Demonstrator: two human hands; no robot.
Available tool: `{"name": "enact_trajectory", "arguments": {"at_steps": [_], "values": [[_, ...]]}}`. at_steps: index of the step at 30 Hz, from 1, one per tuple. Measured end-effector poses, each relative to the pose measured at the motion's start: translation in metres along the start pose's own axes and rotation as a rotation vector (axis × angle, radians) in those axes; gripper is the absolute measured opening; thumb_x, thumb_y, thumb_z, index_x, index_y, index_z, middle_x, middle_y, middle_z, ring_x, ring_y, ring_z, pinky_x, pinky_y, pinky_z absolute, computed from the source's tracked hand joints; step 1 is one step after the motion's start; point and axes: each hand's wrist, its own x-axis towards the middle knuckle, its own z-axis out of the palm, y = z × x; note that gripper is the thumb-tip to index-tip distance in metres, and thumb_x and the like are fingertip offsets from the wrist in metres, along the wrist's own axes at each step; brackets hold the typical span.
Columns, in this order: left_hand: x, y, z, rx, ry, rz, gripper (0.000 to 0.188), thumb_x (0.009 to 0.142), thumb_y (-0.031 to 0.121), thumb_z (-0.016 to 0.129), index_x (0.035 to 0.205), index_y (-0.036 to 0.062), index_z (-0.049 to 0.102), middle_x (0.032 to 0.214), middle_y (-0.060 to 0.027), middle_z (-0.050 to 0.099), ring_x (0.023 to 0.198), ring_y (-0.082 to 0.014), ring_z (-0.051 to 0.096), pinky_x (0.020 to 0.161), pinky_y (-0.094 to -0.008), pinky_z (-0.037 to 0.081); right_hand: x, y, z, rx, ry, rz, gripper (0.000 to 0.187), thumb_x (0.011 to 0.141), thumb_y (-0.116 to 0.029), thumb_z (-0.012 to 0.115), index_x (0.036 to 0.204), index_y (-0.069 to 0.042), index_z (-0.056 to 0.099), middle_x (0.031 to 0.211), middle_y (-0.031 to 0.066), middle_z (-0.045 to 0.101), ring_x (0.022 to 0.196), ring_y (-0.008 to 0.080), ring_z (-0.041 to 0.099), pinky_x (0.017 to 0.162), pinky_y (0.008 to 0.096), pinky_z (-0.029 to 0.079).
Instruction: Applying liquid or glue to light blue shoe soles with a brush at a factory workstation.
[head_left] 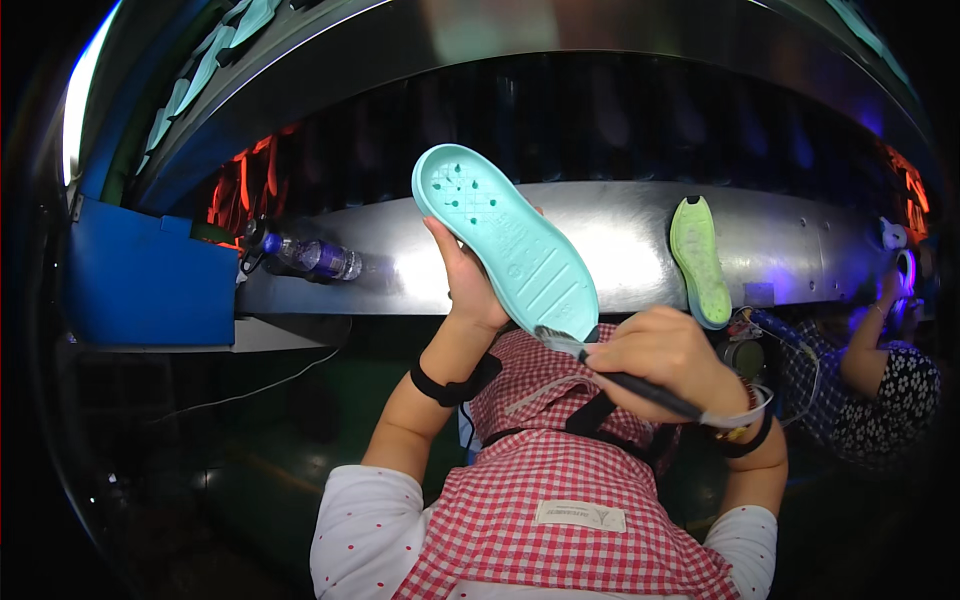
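Observation:
A turquoise shoe sole (520, 250) is held up, tilted, with its inner side facing me. My left hand (470, 280) is closed around its left edge, the other fingers mostly hidden behind it. Several dark dots show in the sole's upper end, and raised ribs cross its lower half. In my right hand (665, 365) is a brush (640, 388) with a black handle. Its bristles lie against the rim at the sole's lower end, beside a small black patch. A yellow-green sole (700, 262) with a black tip lies on the metal ledge to the right.
A shiny metal ledge (400, 225) runs across in front of me. On its left lie a clear plastic bottle (325, 258) and a blue box (150, 275). Beyond the ledge is a dark recess with red glowing ends. Another person (880, 390) works at the far right.

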Motion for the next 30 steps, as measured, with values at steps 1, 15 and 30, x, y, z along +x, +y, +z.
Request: {"name": "enact_trajectory", "arguments": {"at_steps": [1, 15, 30], "values": [[-0.001, 0.000, 0.004, -0.011, 0.007, 0.014, 0.088, 0.076, 0.075, 0.018, 0.122, 0.0045, 0.042, 0.110, -0.0140, 0.053, 0.101, -0.0286, 0.052, 0.089, -0.0442, 0.043, 0.001, 0.001, -0.007, 0.065, -0.056, -0.002, 0.019, 0.063, -0.006, 0.068, 0.082, -0.005, 0.064, 0.072, 0.0082, 0.062, 0.066, 0.0221, 0.060, 0.060, 0.0306, 0.046], [0.004, -0.005, 0.034, -0.021, -0.089, 0.079, 0.087, 0.076, 0.074, 0.026, 0.124, 0.0022, 0.041, 0.118, -0.0150, 0.050, 0.109, -0.0311, 0.048, 0.095, -0.0487, 0.037, 0.006, 0.017, -0.015, 0.259, 0.242, 0.260, 0.023, 0.067, 0.000, 0.068, 0.090, -0.003, 0.066, 0.082, 0.0097, 0.065, 0.075, 0.0208, 0.062, 0.068, 0.0298, 0.049], [0.000, 0.019, 0.034, -0.073, -0.334, 0.120, 0.084, 0.079, 0.069, 0.032, 0.131, 0.0027, 0.032, 0.123, -0.0176, 0.045, 0.110, -0.0315, 0.048, 0.101, -0.0492, 0.030, -0.016, 0.029, 0.002, 0.907, 0.152, 0.298, 0.022, 0.068, 0.004, 0.064, 0.090, 0.002, 0.064, 0.092, 0.0119, 0.065, 0.100, 0.0220, 0.054, 0.091, 0.0338, 0.040]]}}
